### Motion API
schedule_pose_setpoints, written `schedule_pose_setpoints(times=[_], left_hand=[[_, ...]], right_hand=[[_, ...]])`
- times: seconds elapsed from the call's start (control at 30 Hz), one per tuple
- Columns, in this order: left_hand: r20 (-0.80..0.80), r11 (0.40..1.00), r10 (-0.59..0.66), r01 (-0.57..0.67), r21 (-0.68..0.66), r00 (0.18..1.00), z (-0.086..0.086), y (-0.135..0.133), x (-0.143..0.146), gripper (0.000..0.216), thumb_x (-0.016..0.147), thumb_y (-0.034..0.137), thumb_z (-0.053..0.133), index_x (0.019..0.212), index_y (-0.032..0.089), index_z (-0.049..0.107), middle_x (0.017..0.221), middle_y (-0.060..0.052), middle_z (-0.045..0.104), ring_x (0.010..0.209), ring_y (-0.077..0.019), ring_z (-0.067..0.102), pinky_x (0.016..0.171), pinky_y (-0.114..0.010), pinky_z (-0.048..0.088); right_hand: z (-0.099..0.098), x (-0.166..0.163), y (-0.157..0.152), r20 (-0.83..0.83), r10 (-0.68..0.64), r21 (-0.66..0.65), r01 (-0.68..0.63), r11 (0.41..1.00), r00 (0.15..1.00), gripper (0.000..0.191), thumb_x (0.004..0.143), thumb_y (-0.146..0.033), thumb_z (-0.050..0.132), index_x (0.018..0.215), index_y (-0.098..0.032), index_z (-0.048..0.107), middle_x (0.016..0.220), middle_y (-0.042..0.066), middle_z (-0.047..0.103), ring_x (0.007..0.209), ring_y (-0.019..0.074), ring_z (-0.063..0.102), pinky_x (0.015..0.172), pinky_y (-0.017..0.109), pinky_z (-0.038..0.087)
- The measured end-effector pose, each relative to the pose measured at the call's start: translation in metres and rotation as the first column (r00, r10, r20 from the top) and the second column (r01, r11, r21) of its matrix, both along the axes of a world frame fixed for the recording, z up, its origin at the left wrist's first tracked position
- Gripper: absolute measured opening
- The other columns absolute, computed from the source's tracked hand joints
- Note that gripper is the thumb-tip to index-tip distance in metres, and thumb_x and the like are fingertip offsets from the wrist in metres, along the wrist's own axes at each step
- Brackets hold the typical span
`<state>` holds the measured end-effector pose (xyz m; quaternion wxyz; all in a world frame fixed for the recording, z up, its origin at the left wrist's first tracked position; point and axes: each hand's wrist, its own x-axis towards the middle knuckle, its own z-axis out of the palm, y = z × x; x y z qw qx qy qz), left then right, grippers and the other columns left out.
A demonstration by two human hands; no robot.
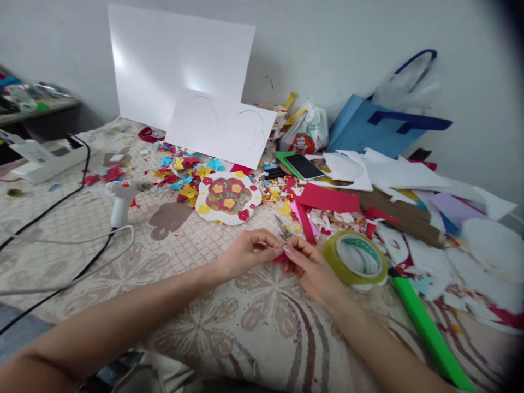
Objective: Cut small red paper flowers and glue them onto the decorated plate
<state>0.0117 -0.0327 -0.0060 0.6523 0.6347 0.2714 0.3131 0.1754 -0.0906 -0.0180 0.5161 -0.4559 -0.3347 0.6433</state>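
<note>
Close to the table's middle, my left hand [250,252] pinches a small red piece of paper or foam [279,258] between thumb and fingers. My right hand [314,268] meets it from the other side, its thumb and fingertips closed on the same piece. Scissor blades [281,225] point away just beyond the fingertips; whether my right hand also holds their handles is hidden. Beyond my hands lies a white scalloped plaque [208,210] decorated with red and yellow flowers. A roll of clear tape [334,256] sits right of my right hand.
At left are a white glue gun [121,203], trailing cables and a power strip [53,164]. Colourful paper flowers [189,192] and scraps lie behind. Red strips [329,197], a phone [303,166], a green-handled tool [429,327] and a blue bag [356,125] occupy the right.
</note>
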Motion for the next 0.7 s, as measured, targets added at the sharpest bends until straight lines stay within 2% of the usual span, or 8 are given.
schedule_pose_setpoints(times=[0.2,0.43,0.53,0.7], left_hand=[[-0.042,0.982,0.024,-0.016,0.190,0.999,0.000,0.003,-0.002,0.015,0.077,0.027,0.066,0.078,0.013,0.070,0.081,-0.005,0.061,0.075,-0.0121,0.058,0.074,-0.025,0.046],[-0.088,0.955,0.004,0.022,0.296,0.996,0.008,0.004,-0.006,0.012,0.079,0.023,0.063,0.079,0.013,0.070,0.081,-0.005,0.062,0.076,-0.0126,0.058,0.074,-0.026,0.046],[-0.093,0.954,-0.004,0.032,0.300,0.996,0.009,0.005,-0.006,0.013,0.079,0.025,0.063,0.079,0.014,0.069,0.080,-0.005,0.062,0.075,-0.0124,0.058,0.073,-0.026,0.046],[-0.087,0.973,-0.027,0.047,0.227,0.996,0.008,0.007,-0.006,0.017,0.078,0.031,0.064,0.078,0.015,0.070,0.078,-0.004,0.062,0.073,-0.0120,0.058,0.070,-0.025,0.046]], right_hand=[[0.000,0.000,-0.001,0.001,0.031,0.006,-0.031,0.999,1.000,0.020,0.074,-0.033,0.071,0.072,-0.019,0.056,0.057,-0.006,0.056,0.049,0.0074,0.051,0.048,0.019,0.038],[0.003,0.003,0.000,-0.007,0.094,0.001,-0.094,0.996,0.996,0.022,0.074,-0.031,0.071,0.071,-0.019,0.054,0.057,-0.006,0.056,0.049,0.0072,0.051,0.047,0.019,0.039],[0.003,0.003,-0.001,-0.017,0.105,-0.001,-0.105,0.994,0.994,0.022,0.074,-0.030,0.072,0.072,-0.019,0.054,0.058,-0.005,0.057,0.050,0.0069,0.053,0.048,0.018,0.039],[0.000,0.003,-0.001,-0.069,0.106,-0.030,-0.109,0.994,0.992,0.023,0.073,-0.031,0.072,0.072,-0.019,0.054,0.060,-0.006,0.058,0.049,0.0062,0.053,0.047,0.017,0.040]])
